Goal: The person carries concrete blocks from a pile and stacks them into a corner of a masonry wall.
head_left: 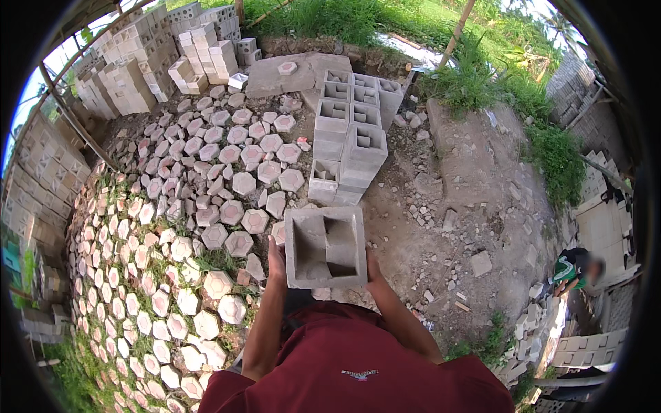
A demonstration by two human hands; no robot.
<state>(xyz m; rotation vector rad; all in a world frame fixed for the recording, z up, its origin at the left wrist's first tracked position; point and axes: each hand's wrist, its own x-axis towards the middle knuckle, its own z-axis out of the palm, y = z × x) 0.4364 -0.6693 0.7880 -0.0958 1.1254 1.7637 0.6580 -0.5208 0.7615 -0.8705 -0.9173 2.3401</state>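
Observation:
Between my two hands is a square grey concrete block (344, 239), its hollow side facing up and showing angled inner partitions. My left hand (276, 261) grips its left wall, and my right hand (374, 267) grips the right wall near the lower corner. Most of the fingers are hidden behind the block's sides. Just beyond it stands a stack of similar concrete blocks (330, 148), piled in two columns, with hollow openings on top.
Hexagonal pavers (160, 303) with grass between them cover the ground at left. Tall stacks of pale blocks (134, 65) stand at the far left. A flat slab (279, 77) lies behind the near stack. Rubble (451, 220) litters the right, where another person (575, 272) bends over.

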